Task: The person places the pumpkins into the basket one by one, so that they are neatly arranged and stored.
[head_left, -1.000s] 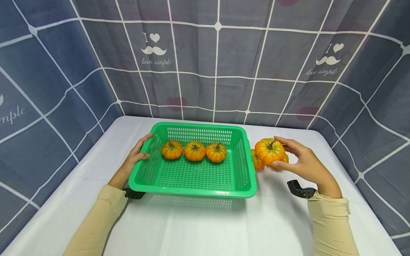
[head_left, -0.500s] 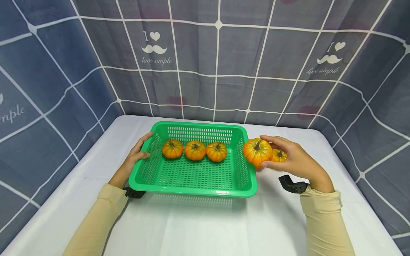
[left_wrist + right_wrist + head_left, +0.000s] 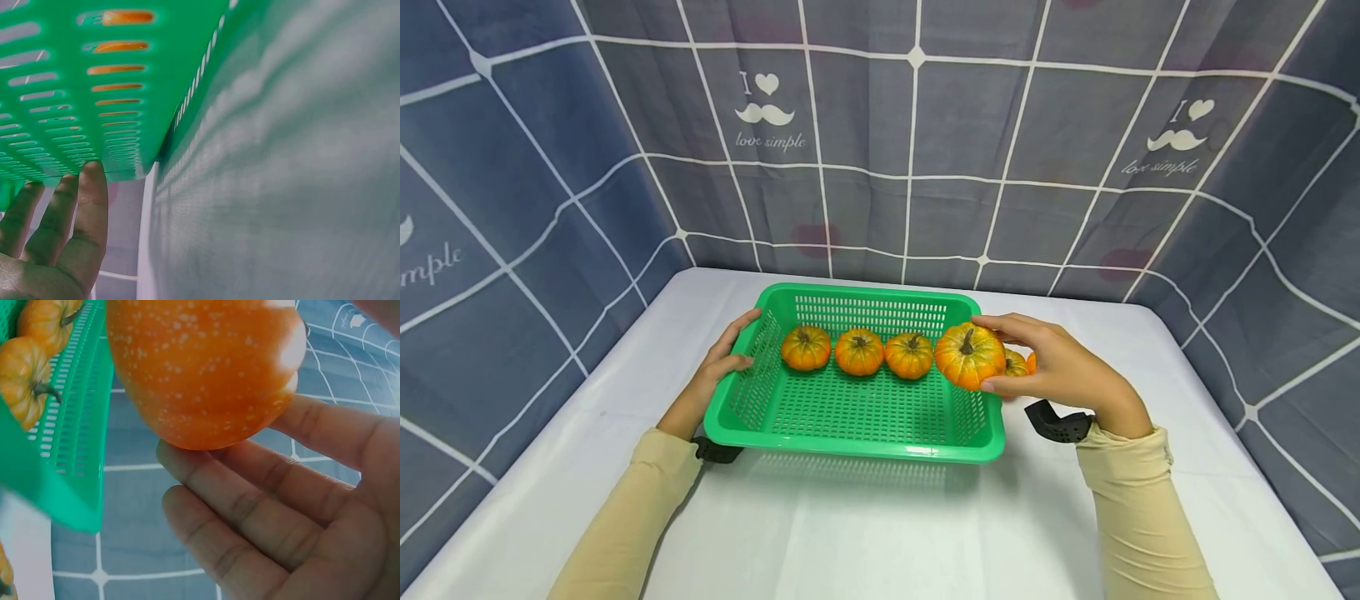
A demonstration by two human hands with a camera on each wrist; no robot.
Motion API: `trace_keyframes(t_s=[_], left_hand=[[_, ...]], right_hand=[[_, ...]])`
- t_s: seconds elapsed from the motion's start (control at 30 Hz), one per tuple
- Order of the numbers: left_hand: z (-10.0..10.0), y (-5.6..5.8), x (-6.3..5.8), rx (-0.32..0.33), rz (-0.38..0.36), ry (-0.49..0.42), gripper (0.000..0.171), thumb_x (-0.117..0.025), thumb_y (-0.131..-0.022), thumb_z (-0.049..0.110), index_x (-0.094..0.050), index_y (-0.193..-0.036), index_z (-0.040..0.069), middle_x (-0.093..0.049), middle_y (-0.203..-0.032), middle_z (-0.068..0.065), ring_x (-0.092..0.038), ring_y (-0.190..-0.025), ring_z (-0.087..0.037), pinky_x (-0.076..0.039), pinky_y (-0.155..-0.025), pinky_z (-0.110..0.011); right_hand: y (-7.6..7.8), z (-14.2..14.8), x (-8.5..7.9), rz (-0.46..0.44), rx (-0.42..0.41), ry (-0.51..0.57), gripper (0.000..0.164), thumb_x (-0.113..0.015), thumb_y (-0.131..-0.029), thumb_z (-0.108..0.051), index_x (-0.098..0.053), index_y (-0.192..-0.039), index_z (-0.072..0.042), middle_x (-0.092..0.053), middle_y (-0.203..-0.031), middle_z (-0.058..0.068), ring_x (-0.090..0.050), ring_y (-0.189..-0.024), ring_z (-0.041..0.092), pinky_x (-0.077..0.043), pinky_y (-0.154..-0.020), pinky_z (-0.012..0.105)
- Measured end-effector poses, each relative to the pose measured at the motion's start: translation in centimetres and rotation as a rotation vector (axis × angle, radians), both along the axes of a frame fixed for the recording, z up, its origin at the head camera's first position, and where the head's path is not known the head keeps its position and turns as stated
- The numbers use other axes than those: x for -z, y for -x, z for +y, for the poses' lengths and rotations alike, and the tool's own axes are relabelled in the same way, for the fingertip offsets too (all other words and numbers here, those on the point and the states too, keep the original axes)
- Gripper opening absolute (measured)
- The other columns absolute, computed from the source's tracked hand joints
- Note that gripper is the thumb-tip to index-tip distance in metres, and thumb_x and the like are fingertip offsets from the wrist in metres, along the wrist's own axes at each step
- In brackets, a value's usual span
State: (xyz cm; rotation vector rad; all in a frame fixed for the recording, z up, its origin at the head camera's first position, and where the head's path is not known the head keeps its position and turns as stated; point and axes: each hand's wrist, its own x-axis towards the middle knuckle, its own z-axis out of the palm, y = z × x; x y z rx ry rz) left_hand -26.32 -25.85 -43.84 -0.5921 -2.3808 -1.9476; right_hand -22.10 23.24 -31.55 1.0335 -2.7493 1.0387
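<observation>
A green slotted plastic basket (image 3: 850,448) appears tilted toward me in the head view. Inside it, three small orange pumpkins sit in a row: the left one (image 3: 806,347), the middle one (image 3: 859,352) and the right one (image 3: 909,356). My left hand (image 3: 713,367) holds the basket's left side, thumb over the rim; the left wrist view has its fingers (image 3: 90,206) against the slotted wall. Between thumb and fingers, my right hand (image 3: 1048,362) grips another pumpkin (image 3: 967,358), raised over the basket's right rim. The right wrist view shows that pumpkin's speckled underside (image 3: 206,375) close up.
More pumpkins (image 3: 1017,365) lie on the white tablecloth (image 3: 865,533) right of the basket, partly hidden behind my right hand. A grey checked curtain (image 3: 865,108) encloses the table at the back and both sides.
My right hand has carried its pumpkin leftward, from above the other pumpkins on the table to over the basket's right rim. The left hand and basket stay put.
</observation>
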Motion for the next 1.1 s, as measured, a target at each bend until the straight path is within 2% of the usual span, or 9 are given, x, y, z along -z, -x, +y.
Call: trace_keyframes(t_s=[0.1,0.2,0.27,0.4,0.5,0.6,0.7,0.93,1.1], left_hand=[[0.0,0.1,0.0,-0.001,0.008,-0.005,0.078,-0.044,-0.096,0.002,-0.023,-0.171,0.001,-0.011,-0.180,-0.018,-0.010,-0.163,-0.041,-0.033,-0.107,-0.035],[0.0,0.1,-0.1,-0.011,0.031,0.006,0.078,-0.044,-0.095,0.001,-0.024,-0.170,-0.002,-0.011,-0.180,-0.020,-0.007,-0.164,-0.041,-0.029,-0.105,-0.042],[0.0,0.0,-0.1,-0.002,0.012,-0.007,0.078,-0.044,-0.096,0.001,-0.023,-0.171,0.000,-0.011,-0.180,-0.020,-0.016,-0.162,-0.035,-0.032,-0.107,-0.038],[0.0,-0.3,-0.2,0.032,-0.063,-0.068,0.079,-0.041,-0.098,0.001,-0.020,-0.173,0.007,-0.011,-0.179,-0.021,-0.040,-0.143,-0.020,-0.045,-0.098,-0.024],[0.0,-0.3,-0.2,0.029,-0.065,-0.060,0.078,-0.041,-0.098,0.002,-0.020,-0.173,0.008,-0.011,-0.179,-0.021,-0.040,-0.142,-0.021,-0.047,-0.098,-0.027],[0.0,-0.1,-0.2,0.001,-0.010,-0.006,0.077,-0.043,-0.097,0.002,-0.022,-0.172,0.003,-0.010,-0.180,-0.020,-0.023,-0.159,-0.033,-0.037,-0.110,-0.046],[0.1,-0.1,-0.2,-0.016,0.016,0.023,0.077,-0.045,-0.097,0.003,-0.023,-0.171,0.000,-0.009,-0.180,-0.019,-0.005,-0.164,-0.040,-0.025,-0.114,-0.061],[0.0,-0.2,-0.2,-0.003,-0.060,-0.009,0.081,-0.044,-0.096,0.005,-0.020,-0.174,0.008,-0.011,-0.181,-0.012,-0.017,-0.161,-0.038,-0.030,-0.114,-0.040],[0.0,0.0,0.0,-0.009,-0.033,-0.002,0.080,-0.043,-0.096,0.004,-0.021,-0.173,0.006,-0.011,-0.181,-0.012,-0.012,-0.163,-0.037,-0.027,-0.115,-0.043]], right_hand=[[0.0,-0.7,-0.3,-0.049,-0.015,0.014,0.073,-0.089,-0.090,-0.016,-0.058,-0.154,-0.001,-0.064,-0.144,0.016,-0.064,-0.131,0.039,-0.059,-0.090,0.026],[0.0,-1.4,-0.5,-0.103,-0.025,0.030,0.073,-0.088,-0.091,-0.015,-0.056,-0.155,0.001,-0.062,-0.145,0.019,-0.063,-0.130,0.042,-0.063,-0.072,0.030],[0.2,-1.9,-0.6,-0.121,-0.033,0.026,0.074,-0.088,-0.092,-0.017,-0.055,-0.156,0.000,-0.062,-0.144,0.019,-0.068,-0.119,0.041,-0.063,-0.065,0.032],[0.7,-2.7,-0.7,-0.059,-0.048,-0.030,0.075,-0.089,-0.090,-0.021,-0.057,-0.155,-0.001,-0.065,-0.142,0.015,-0.069,-0.115,0.032,-0.061,-0.089,0.046],[1.1,-3.2,-0.5,-0.009,-0.067,-0.068,0.076,-0.091,-0.089,-0.023,-0.058,-0.154,-0.001,-0.065,-0.145,0.013,-0.064,-0.128,0.030,-0.050,-0.108,0.056],[1.4,-3.8,-0.4,-0.005,-0.090,-0.083,0.077,-0.091,-0.088,-0.022,-0.058,-0.154,0.000,-0.065,-0.147,0.014,-0.062,-0.132,0.033,-0.048,-0.111,0.057],[1.7,-4.4,-0.3,0.001,-0.120,-0.092,0.075,-0.090,-0.089,-0.022,-0.058,-0.153,0.002,-0.065,-0.148,0.015,-0.061,-0.134,0.035,-0.047,-0.112,0.058],[2.4,-5.8,0.2,-0.021,-0.185,-0.092,0.074,-0.089,-0.089,-0.019,-0.058,-0.151,0.004,-0.065,-0.147,0.017,-0.061,-0.133,0.037,-0.048,-0.112,0.057],[2.8,-6.8,0.6,-0.043,-0.208,-0.093,0.074,-0.089,-0.089,-0.019,-0.058,-0.153,0.003,-0.063,-0.150,0.016,-0.061,-0.135,0.035,-0.047,-0.113,0.055]])
